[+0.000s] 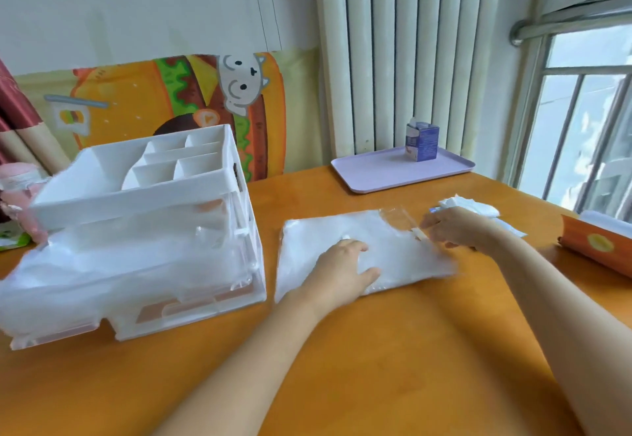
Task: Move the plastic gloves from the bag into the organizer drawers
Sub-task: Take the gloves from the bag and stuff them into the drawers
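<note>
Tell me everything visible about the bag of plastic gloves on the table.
The bag of gloves is a flat, clear plastic pouch filled with whitish folded film, lying on the orange wooden table right of the white organizer. The left hand presses flat on it; the right hand pinches its right end, where the clear flap looks lifted.

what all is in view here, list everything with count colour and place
table: 1, orange wood, under everything
organizer: 1, white and clear, left, lower drawers pulled out with plastic gloves in them
bag of gloves: 1, clear with white contents, flat at centre
tray: 1, lilac, far side by the radiator
small carton: 1, blue, on the tray
tissue: 1, white, behind the right hand
orange box: 1, right edge
left hand: pressing flat on the bag
right hand: pinching the bag's open end
</note>
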Available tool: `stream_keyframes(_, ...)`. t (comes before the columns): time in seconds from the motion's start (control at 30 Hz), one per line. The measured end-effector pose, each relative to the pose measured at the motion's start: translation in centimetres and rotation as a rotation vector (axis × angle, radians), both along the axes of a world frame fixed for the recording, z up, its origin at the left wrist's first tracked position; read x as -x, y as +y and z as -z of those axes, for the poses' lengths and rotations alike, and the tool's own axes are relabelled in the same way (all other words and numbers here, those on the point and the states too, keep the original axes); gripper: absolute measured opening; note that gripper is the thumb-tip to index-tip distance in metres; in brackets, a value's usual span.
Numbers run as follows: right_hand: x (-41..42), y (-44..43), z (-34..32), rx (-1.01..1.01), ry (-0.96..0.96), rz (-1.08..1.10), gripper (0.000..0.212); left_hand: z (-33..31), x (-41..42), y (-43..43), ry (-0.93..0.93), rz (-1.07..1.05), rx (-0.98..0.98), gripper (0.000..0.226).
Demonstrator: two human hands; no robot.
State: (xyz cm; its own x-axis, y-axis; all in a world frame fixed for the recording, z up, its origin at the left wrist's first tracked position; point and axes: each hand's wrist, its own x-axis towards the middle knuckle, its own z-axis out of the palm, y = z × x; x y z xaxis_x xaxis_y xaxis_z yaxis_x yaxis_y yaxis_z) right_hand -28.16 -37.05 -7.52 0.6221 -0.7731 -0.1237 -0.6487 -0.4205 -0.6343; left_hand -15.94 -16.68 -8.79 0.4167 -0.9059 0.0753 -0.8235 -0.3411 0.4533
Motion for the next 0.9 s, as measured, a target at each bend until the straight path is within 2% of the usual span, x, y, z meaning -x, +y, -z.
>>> stream_keyframes(0.17,-0.8,-1.0,1.4,-0.226,-0.148,0.023,0.036,2.1,-1.1,-2.2,-0.072,-0.113,-0.095,0.064)
stream_keyframes(0.3,-0.3,-1.7,1.7,-0.06,0.019,-0.046,0.026,3.5,-1.3,-3.2,-0.125,-0.137,-0.192,0.066)
stream_keyframes(0.43,0.7,-1.7,1.3,-0.029,0.145,-0.167,0.027,4.1,-1.6,-3.0,-0.123,-0.139,-0.186,0.066)
stream_keyframes(0.53,1.1,-1.1,1.1,0.047,0.187,-0.186,0.017,4.3,-1.5,-2.7,-0.137,-0.137,-0.174,0.065)
stream_keyframes(0.63,1.6,-0.6,1.2,0.069,0.155,-0.171,0.003,4.5,-1.4,-2.5,-0.129,-0.145,-0.165,0.065)
stream_keyframes(0.9,1.8,0.3,0.2,0.009,-0.147,-0.022,0.009,4.5,-1.4,-2.4,-0.093,-0.152,-0.136,0.062)
